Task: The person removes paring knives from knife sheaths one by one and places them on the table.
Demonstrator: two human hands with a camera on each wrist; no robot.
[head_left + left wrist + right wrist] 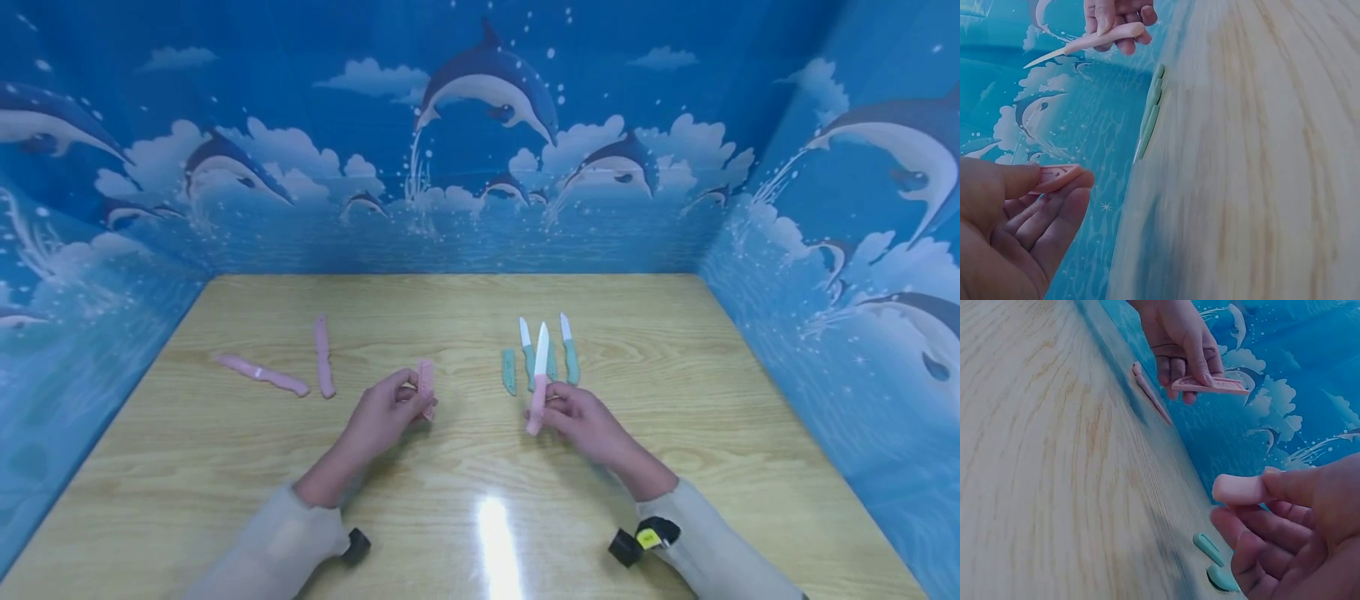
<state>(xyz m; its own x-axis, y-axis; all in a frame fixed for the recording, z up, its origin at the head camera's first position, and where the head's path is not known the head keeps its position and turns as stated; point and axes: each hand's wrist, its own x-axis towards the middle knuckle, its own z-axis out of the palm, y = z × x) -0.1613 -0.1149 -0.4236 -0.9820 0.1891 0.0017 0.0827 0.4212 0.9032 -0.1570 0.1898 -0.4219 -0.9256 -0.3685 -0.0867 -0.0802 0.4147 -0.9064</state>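
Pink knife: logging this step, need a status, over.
Right hand grips pink knife, bare blade up. Left hand pinches pink sheath. Knife and sheath apart. Green knives lie just beyond right hand.

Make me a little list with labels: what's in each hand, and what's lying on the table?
left hand: pinches a pink knife sheath
right hand: holds a pink knife by its handle, white blade bare and pointing away
table: light wood
near right hand: green knives and a green sheath
far left: two sheathed pink knives
walls: blue dolphin pictures
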